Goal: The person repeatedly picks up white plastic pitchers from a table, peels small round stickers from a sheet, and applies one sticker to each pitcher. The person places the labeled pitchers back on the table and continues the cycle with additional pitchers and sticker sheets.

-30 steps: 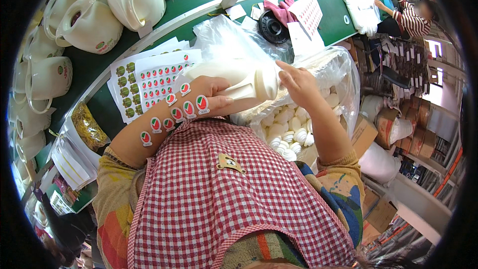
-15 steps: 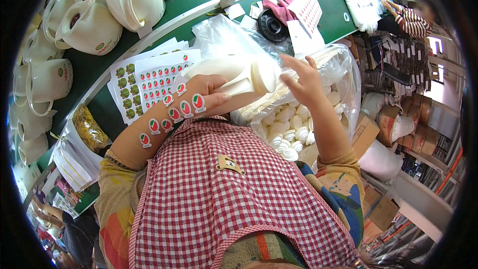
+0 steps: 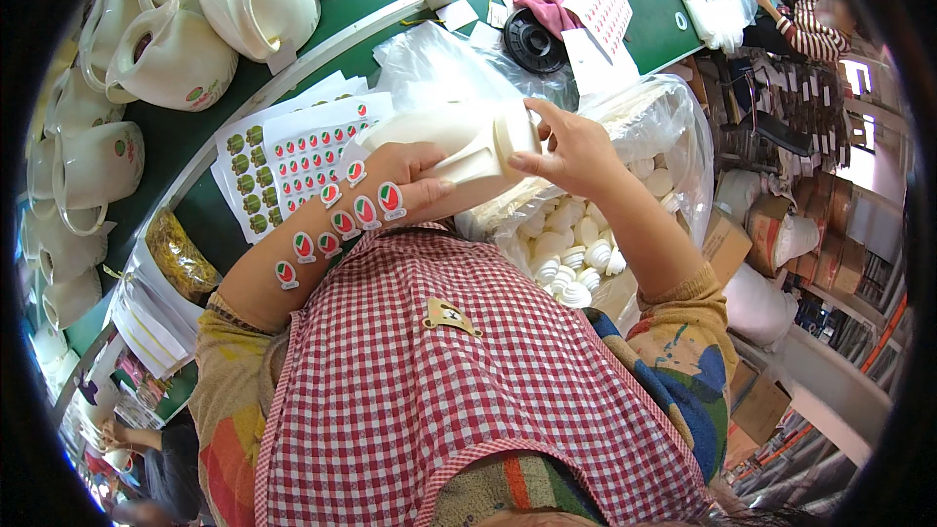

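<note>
Holding a cream jug [image 3: 474, 158] sideways before a checked apron [image 3: 444, 381], between sticker sheets [image 3: 310, 119] on the bench [image 3: 648, 2] and a bag [image 3: 691, 137] of cream pieces [image 3: 574, 254]; clasping its body with fingers of the left hand [image 3: 405, 174], pinching its round end with fingers of the right hand [image 3: 576, 151]

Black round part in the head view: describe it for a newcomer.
On the green table, find the crumpled pink cloth beyond the right hand. The black round part lies beside it, slightly nearer the person. Its black disc shape sets it apart from the cloth and the pale printed sheet.
</note>
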`<state>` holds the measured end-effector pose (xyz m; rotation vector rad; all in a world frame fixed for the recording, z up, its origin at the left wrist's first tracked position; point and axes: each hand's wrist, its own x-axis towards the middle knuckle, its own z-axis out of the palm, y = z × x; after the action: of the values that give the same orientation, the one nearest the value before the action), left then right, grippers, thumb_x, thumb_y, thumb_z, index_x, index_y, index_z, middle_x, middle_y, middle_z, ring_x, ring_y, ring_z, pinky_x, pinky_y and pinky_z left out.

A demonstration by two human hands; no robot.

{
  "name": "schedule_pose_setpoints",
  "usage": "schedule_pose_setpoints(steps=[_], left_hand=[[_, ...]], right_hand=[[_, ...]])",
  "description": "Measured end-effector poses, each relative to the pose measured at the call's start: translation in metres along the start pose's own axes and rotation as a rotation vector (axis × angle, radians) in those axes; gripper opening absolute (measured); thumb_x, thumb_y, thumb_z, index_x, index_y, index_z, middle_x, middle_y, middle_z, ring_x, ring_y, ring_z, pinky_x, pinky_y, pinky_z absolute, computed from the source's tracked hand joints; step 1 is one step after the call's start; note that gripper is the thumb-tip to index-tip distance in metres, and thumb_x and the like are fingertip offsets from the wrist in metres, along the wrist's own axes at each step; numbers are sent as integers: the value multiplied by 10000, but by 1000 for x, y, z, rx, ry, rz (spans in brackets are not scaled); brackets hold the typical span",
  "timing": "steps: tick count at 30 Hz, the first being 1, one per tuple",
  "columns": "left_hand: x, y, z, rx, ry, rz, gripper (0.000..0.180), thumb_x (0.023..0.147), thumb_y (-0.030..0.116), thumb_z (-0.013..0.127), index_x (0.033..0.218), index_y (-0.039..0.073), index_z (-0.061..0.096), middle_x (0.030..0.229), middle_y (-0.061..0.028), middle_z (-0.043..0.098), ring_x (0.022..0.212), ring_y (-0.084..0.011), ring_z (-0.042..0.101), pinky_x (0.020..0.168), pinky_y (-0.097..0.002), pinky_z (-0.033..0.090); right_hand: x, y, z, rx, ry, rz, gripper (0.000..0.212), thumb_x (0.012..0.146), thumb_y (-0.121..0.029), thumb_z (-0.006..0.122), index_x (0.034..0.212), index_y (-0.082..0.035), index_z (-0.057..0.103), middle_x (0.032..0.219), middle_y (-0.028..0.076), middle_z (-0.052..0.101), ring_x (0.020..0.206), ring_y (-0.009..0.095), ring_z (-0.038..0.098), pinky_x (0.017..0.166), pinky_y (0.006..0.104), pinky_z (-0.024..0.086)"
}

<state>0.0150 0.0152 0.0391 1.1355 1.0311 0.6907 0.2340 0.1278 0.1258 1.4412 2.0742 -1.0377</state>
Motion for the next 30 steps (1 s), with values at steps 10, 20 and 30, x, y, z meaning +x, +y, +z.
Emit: schedule_pose_setpoints(steps=[10, 20, 30], left_hand=[[12, 16, 7, 34, 109, 18, 402, 845, 244, 579, 1144, -22, 540, 710, -45, 579, 521, -67, 498, 438, -194, 352], [25, 25, 14, 401, 231, 154, 312, 857, 252, 544, 1001, -24, 566, 744, -146, 611, 651, -208, 595, 591, -329, 458], [43, 23, 39, 309, 245, -28, 249, 817, 196, 606, 974, 9, 558, 822, -144, 618, 725, -237, 610, 661, -320, 473]], right_hand=[[47, 15, 25, 51, 447, -469, 595, 804, -400, 530, 1283, -66, 417, 1214, 180, 467, 1089, 366, 479, 916, 389, 395], [97, 39, 41, -299, 755, -992, 368, 762, -285, 609, 1039, -44, 571, 1055, 152, 564, 961, 364, 525, 845, 435, 418], [-9, -21, 12, 334, 349, -586, 198, 778, -188, 648, 865, -11, 662, 757, 68, 582, 680, 174, 568, 612, 282, 444]])
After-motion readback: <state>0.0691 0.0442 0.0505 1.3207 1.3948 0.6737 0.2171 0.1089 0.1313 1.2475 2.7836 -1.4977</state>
